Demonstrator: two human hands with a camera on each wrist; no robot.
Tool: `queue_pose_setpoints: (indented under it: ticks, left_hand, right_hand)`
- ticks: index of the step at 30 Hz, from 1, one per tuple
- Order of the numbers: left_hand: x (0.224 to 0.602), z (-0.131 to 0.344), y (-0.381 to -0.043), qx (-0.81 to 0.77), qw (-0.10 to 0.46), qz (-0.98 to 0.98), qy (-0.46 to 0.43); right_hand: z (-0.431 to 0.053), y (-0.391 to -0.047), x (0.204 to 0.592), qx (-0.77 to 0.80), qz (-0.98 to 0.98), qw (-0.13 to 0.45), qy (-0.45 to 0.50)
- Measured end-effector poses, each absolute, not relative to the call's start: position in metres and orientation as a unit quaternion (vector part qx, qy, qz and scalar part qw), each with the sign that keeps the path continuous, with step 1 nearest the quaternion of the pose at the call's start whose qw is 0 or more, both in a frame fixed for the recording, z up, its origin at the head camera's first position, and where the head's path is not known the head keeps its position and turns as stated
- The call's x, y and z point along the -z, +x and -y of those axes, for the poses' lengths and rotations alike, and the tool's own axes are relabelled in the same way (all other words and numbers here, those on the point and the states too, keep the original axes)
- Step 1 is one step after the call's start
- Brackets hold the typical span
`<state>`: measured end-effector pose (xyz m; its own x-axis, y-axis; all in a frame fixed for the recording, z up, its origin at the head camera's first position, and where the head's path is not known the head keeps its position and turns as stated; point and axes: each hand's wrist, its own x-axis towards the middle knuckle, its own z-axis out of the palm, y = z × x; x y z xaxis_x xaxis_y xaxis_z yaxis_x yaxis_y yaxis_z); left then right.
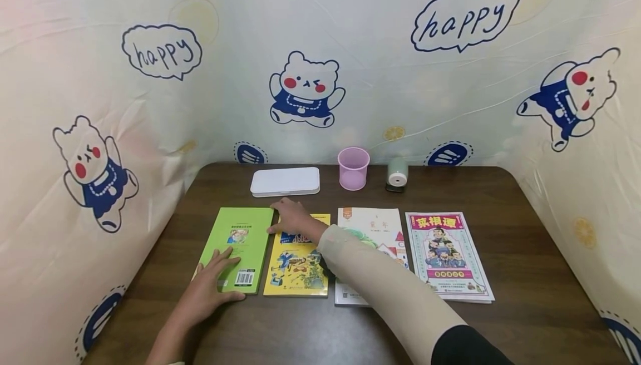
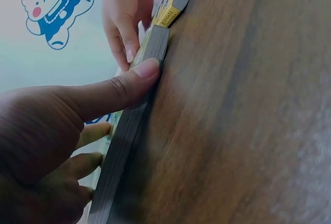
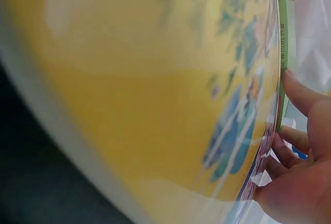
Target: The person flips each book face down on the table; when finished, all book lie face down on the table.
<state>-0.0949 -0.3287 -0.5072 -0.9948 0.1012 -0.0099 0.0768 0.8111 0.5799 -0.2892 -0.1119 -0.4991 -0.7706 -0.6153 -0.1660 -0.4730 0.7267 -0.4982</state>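
Note:
A green book (image 1: 252,242) lies flat, back cover up, at the left of a row. My left hand (image 1: 207,290) rests at its lower left, fingers spread on the cover and thumb along the bottom edge. The left wrist view shows that thumb against the page edges (image 2: 121,146). At the book's upper right corner is my right hand (image 1: 295,217), reaching across the yellow book (image 1: 297,270). In the right wrist view its thumb touches the green spine (image 3: 283,43), with the other fingers near the corner.
Right of the yellow book lie a white book (image 1: 378,226), partly under my right sleeve (image 1: 380,276), and a pink-and-blue book (image 1: 445,248). Behind them stand a white flat case (image 1: 285,181), a pink cup (image 1: 353,170) and a pale green cylindrical item (image 1: 398,173). A printed curtain surrounds the table (image 1: 521,253).

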Motion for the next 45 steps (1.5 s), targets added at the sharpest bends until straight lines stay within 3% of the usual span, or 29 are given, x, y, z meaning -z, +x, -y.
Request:
queue_pose_setpoints:
  ticks: [22, 45]
  left_hand:
    - [0.513, 0.323, -0.088, -0.303, 0.012, -0.952, 0.044]
    - [0.514, 0.323, -0.088, -0.297, 0.014, -0.954, 0.042]
  right_hand:
    - [0.070, -0.302, 0.506, 0.208, -0.891, 0.162, -0.369]
    - [0.005, -0.312, 0.500, 0.209, -0.891, 0.200, -0.349]
